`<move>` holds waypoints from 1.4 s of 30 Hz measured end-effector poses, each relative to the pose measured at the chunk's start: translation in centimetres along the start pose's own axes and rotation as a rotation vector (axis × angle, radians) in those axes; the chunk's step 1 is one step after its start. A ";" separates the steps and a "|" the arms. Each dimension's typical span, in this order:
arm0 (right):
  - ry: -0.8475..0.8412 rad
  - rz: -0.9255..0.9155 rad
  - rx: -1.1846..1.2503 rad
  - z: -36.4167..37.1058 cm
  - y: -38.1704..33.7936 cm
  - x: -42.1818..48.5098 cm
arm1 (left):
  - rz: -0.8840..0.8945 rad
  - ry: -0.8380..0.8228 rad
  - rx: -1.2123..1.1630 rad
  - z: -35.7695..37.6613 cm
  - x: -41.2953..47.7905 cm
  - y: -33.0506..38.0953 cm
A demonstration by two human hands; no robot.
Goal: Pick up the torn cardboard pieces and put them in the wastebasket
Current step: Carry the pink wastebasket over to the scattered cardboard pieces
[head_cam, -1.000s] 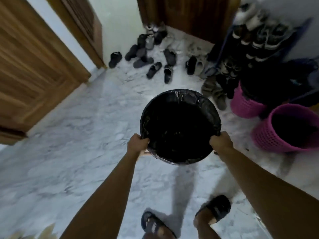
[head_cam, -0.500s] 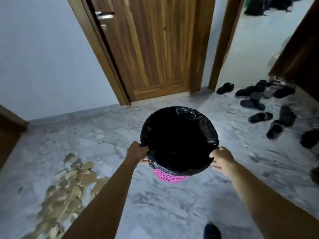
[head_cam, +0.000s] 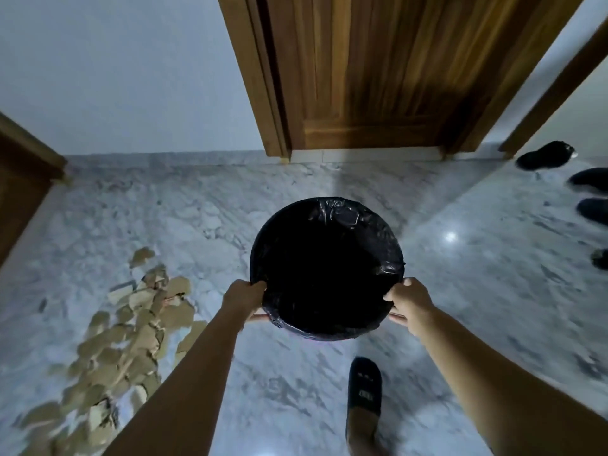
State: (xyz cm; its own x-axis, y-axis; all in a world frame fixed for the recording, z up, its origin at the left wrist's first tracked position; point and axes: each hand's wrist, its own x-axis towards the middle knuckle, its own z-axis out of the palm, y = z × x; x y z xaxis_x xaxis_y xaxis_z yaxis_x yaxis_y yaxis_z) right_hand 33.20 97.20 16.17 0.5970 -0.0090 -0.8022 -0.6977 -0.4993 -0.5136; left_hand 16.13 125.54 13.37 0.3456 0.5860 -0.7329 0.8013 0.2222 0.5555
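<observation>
I hold a round wastebasket (head_cam: 329,205) lined with a black plastic bag out in front of me, above the floor. My left hand (head_cam: 241,299) grips its near left rim and my right hand (head_cam: 409,302) grips its near right rim. The inside looks dark and I cannot tell what it holds. A heap of several torn brown cardboard pieces (head_cam: 131,337) lies scattered on the marble floor to the lower left, beside my left forearm.
A wooden door (head_cam: 378,70) stands straight ahead, with a white wall (head_cam: 131,77) to its left. Dark shoes (head_cam: 546,156) lie at the right edge. My slippered foot (head_cam: 363,391) stands below the basket. A wooden frame (head_cam: 23,179) juts in at the left.
The view has swung left from the shoe area to the door and cardboard heap. The basket has stayed in both hands and the cardboard now lies nearer.
</observation>
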 end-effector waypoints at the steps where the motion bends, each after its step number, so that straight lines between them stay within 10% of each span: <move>1: 0.008 0.012 0.001 1.2 -0.3 2.2 | -0.038 -0.005 0.010 0.4 2.3 -0.2; 20: 0.068 -0.036 -0.047 14.8 6.6 29.2 | -0.122 -0.080 -0.049 11.0 30.0 -5.7; 25: 0.175 -0.253 -0.469 14.2 3.1 22.2 | -0.090 0.014 0.074 7.3 23.9 -2.5; 32: -0.388 -0.633 -1.054 14.1 -9.4 3.0 | 0.122 0.129 0.128 -4.2 6.4 5.1; 42: -0.636 -1.067 -1.447 21.1 -12.9 -26.5 | 0.159 0.500 -0.201 -23.7 -20.9 -1.5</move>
State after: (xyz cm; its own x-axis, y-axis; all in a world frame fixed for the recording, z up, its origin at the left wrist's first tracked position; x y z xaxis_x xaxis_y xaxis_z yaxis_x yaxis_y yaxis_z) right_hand 18.06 122.17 37.66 0.0456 0.8535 -0.5191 0.8284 -0.3227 -0.4578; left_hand -3.84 131.43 37.12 0.1417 0.9118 -0.3854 0.6325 0.2161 0.7438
